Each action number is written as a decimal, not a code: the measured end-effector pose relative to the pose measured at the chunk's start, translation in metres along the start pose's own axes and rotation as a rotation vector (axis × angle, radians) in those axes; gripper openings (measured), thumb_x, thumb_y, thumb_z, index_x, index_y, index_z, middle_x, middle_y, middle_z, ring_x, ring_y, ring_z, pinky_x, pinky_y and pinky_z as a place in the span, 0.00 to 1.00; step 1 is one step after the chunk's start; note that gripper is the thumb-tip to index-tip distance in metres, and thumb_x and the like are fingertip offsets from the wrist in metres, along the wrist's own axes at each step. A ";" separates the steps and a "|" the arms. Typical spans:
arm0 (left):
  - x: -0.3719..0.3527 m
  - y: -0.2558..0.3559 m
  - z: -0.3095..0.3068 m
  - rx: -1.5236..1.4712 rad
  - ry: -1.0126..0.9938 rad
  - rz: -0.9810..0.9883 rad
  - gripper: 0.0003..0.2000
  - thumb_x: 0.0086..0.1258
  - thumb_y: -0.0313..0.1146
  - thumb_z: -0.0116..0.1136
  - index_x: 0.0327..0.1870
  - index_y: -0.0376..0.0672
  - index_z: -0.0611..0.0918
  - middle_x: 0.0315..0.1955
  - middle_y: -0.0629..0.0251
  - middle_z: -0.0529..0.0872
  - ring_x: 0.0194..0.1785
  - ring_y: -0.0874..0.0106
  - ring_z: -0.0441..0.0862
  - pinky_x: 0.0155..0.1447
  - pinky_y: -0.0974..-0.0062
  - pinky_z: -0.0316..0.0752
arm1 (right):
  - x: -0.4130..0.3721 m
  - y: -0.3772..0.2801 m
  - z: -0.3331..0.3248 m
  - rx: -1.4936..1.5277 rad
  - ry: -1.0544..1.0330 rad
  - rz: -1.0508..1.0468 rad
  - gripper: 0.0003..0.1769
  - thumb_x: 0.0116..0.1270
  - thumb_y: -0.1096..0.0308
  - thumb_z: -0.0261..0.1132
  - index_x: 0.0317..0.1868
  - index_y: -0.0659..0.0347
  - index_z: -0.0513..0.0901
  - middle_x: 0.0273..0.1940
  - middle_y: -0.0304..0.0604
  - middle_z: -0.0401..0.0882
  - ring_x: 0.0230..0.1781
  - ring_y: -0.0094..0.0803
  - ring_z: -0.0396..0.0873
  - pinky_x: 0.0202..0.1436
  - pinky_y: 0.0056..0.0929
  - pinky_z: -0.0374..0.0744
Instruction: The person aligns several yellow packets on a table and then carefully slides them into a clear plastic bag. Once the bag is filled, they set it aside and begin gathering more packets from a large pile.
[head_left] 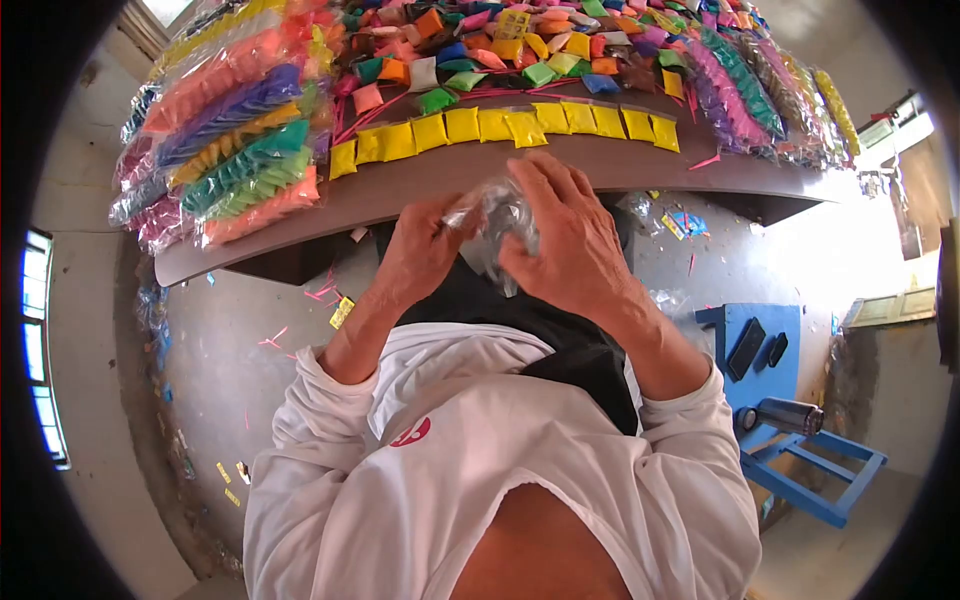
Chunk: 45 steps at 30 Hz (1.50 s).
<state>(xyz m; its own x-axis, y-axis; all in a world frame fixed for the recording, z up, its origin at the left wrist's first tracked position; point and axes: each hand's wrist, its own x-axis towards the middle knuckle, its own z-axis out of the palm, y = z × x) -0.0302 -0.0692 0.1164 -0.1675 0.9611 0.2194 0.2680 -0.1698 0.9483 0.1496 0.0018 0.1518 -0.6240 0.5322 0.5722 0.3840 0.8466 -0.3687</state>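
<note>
Between my two hands, over my lap at the table's front edge, is a crumpled clear plastic bag [508, 215]. My left hand [425, 240] has its fingers closed on the bag's left side. On the other side, my right hand [570, 220] grips the bag between thumb and fingers. Just beyond my hands, a row of small yellow packets [462, 125] lies in a slight curve along the table. Part of the bag is hidden behind my fingers.
Past the row on the brown table [400, 185] is a heap of multicoloured packets [480, 50]. Bagged packet stacks stand at the left [240, 150] and right [740, 90]. A blue stool [770, 350] at my right bears a phone [746, 348] and a flask [790, 415]. Scraps litter the floor.
</note>
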 end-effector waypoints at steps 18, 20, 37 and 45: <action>-0.009 -0.036 -0.028 0.077 0.132 -0.211 0.29 0.80 0.54 0.41 0.43 0.33 0.83 0.34 0.64 0.83 0.41 0.75 0.80 0.52 0.74 0.74 | 0.003 0.058 -0.036 0.600 0.302 0.680 0.10 0.72 0.69 0.58 0.45 0.68 0.81 0.29 0.39 0.80 0.22 0.22 0.81 0.26 0.21 0.79; -0.019 -0.053 -0.031 0.038 0.143 -0.270 0.30 0.79 0.57 0.39 0.48 0.34 0.82 0.38 0.64 0.84 0.43 0.74 0.81 0.53 0.74 0.74 | -0.002 0.061 -0.035 0.573 0.339 0.697 0.10 0.72 0.69 0.58 0.45 0.68 0.81 0.29 0.40 0.81 0.22 0.22 0.81 0.26 0.21 0.78; -0.035 -0.058 -0.010 -0.410 0.103 -0.339 0.30 0.76 0.62 0.42 0.50 0.40 0.80 0.44 0.66 0.81 0.49 0.75 0.78 0.53 0.72 0.73 | -0.030 0.074 -0.009 0.867 0.593 0.818 0.12 0.71 0.68 0.56 0.48 0.67 0.78 0.26 0.40 0.80 0.19 0.24 0.79 0.23 0.19 0.73; -0.034 -0.077 -0.007 -0.372 0.108 -0.472 0.28 0.78 0.61 0.39 0.48 0.43 0.80 0.53 0.60 0.80 0.49 0.72 0.80 0.56 0.70 0.73 | -0.044 0.078 -0.003 1.044 0.604 0.797 0.11 0.71 0.70 0.56 0.49 0.66 0.78 0.27 0.40 0.80 0.20 0.25 0.79 0.23 0.20 0.74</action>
<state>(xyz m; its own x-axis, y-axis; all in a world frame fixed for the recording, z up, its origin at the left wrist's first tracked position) -0.0520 -0.0906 0.0375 -0.2879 0.9270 -0.2403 -0.2051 0.1854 0.9610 0.2091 0.0440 0.0999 -0.0060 0.9966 0.0821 -0.3421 0.0750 -0.9367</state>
